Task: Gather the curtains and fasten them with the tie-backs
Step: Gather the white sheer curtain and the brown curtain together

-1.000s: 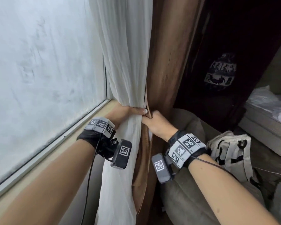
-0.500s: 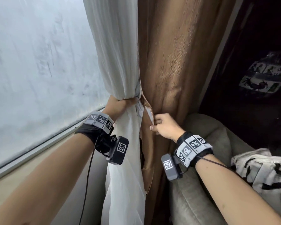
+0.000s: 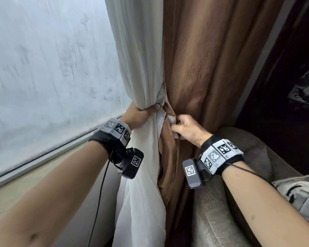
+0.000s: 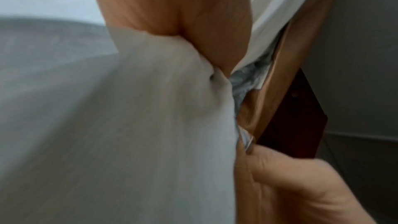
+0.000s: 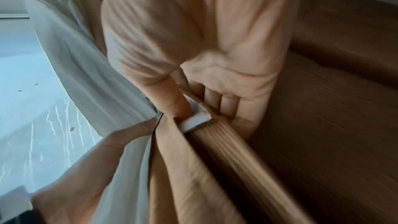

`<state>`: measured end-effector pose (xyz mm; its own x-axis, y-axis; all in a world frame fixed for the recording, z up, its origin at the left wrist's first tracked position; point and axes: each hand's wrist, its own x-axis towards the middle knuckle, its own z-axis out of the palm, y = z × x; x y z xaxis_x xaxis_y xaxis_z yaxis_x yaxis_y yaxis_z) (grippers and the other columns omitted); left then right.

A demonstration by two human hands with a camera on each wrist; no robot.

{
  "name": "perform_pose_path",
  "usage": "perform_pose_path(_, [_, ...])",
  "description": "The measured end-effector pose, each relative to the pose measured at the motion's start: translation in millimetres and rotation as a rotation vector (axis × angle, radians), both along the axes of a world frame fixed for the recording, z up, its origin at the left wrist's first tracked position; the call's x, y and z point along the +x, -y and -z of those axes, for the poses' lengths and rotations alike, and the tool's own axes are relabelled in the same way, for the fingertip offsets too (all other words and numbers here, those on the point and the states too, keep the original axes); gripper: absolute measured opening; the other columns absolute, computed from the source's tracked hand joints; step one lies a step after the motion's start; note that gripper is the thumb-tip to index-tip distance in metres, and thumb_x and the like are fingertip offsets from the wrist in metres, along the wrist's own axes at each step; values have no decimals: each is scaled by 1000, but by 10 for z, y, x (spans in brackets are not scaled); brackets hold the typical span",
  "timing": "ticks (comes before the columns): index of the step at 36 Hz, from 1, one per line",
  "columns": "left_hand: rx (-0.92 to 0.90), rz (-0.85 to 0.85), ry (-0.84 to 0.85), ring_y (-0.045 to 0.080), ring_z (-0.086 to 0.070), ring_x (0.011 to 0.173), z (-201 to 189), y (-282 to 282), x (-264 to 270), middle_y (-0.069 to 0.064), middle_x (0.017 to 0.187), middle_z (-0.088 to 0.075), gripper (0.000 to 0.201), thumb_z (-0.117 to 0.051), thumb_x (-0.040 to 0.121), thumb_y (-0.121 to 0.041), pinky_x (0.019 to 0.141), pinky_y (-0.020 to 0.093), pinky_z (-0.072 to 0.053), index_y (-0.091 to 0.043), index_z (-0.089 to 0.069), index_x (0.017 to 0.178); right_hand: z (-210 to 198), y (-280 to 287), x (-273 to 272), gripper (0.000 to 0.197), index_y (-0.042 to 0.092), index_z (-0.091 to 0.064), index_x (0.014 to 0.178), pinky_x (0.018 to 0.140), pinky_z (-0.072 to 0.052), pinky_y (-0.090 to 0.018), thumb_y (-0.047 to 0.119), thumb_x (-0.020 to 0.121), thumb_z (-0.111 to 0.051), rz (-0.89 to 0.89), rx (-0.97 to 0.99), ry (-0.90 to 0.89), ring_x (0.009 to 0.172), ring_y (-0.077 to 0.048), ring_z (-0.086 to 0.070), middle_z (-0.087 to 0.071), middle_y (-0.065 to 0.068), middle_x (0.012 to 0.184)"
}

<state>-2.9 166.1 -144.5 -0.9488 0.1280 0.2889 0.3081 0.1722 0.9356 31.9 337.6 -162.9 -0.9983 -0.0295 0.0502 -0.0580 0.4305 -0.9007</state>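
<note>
A white sheer curtain (image 3: 137,56) hangs beside a brown curtain (image 3: 209,59) at the window's right edge. My left hand (image 3: 141,111) grips the bunched white curtain (image 4: 150,108) at about sill height. My right hand (image 3: 184,129) pinches the brown tie-back (image 3: 168,154) at its end with the white fastening patch (image 3: 172,119), pressed against the brown curtain. In the right wrist view thumb and fingers hold that white patch (image 5: 197,119) on the ribbed brown strap (image 5: 234,157). Below my hands the tie-back hangs in a loop between the two curtains.
A fogged window pane (image 3: 48,68) and its pale sill (image 3: 34,180) fill the left. A grey upholstered armchair (image 3: 219,211) stands right under my right arm, with a black-and-white patterned bag (image 3: 300,193) on it. Dark furniture (image 3: 296,68) is behind.
Both hands have risen along the curtains. My right hand went from lying on the brown fabric to pinching the tie-back's patch end. The left hand keeps its grip on the white curtain.
</note>
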Motion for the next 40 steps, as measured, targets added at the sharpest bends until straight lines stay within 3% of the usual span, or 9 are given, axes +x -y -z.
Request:
perform_pose_path(4, [-70,86,84,-1,-58,83,-12,43,-31,-8,93,-63,27,-70,87,-1,71,13,-49,-14,-62,109,-3,-9,-10,14,15,-64,85,75,-54,-36,5,79,-71,-37,23,-37,72,-13,-60,-65,1,78])
perform_pose_path(8, [-146,84,101,10,-60,83,-26,43,-19,0,89,-64,25,-67,83,9,66,13,-49,-3,-64,105,-10,72,-29,34,12,-67,90,75,-48,-23,14,63,-88,38,8,-173,75,-5,-59,-68,2,86])
perform_pose_path(12, [-113,97,78,24,-59,101,-32,19,-37,11,104,-64,33,-63,82,12,80,28,-50,3,-63,115,-14,58,-123,94,16,-52,118,94,-39,-23,42,38,-93,439,53,-491,110,-13,-50,-52,0,117])
perform_pose_path(15, [-71,139,69,15,-57,84,-38,7,-50,0,82,-60,21,-65,78,8,66,20,-47,-6,-62,93,-71,-23,-226,148,17,-21,146,116,-24,-34,71,22,-81,542,50,-456,139,-20,-26,-27,-8,148])
perform_pose_path(18, [-34,226,81,9,-54,60,-94,-19,26,9,68,-52,20,-50,75,21,57,20,-44,3,-56,73,-134,-102,-327,166,19,-5,151,118,-26,-38,77,15,-81,510,-152,-345,143,-16,-26,-27,-5,155])
perform_pose_path(23, [53,420,79,27,-56,60,-117,-33,101,20,70,-57,17,-57,70,-3,68,40,-50,11,-54,77,-158,-163,-372,101,20,-57,124,102,-48,-39,55,36,-93,341,-369,-254,111,-13,-64,-68,1,120])
perform_pose_path(28, [51,573,72,13,-67,62,-143,-57,169,4,60,-67,23,-65,91,-14,75,25,-50,-8,-65,69,-260,-4,-248,6,16,-68,87,85,-55,-31,17,82,-72,258,-400,-207,86,-15,-69,-73,-9,101])
perform_pose_path(34, [60,509,82,13,-69,68,-164,8,107,6,72,-70,14,-68,85,4,69,19,-53,-9,-66,79,-266,86,-358,19,6,-71,102,75,-53,-19,9,84,-70,301,-299,-339,79,-8,-66,-70,-3,96])
perform_pose_path(40, [64,464,239,8,-72,78,-146,35,-20,-6,79,-75,18,-73,77,-6,71,21,-56,-12,-66,92,-237,285,-356,21,-14,-64,104,76,-54,-28,2,90,-61,165,-195,-330,98,-28,-64,-67,-20,107])
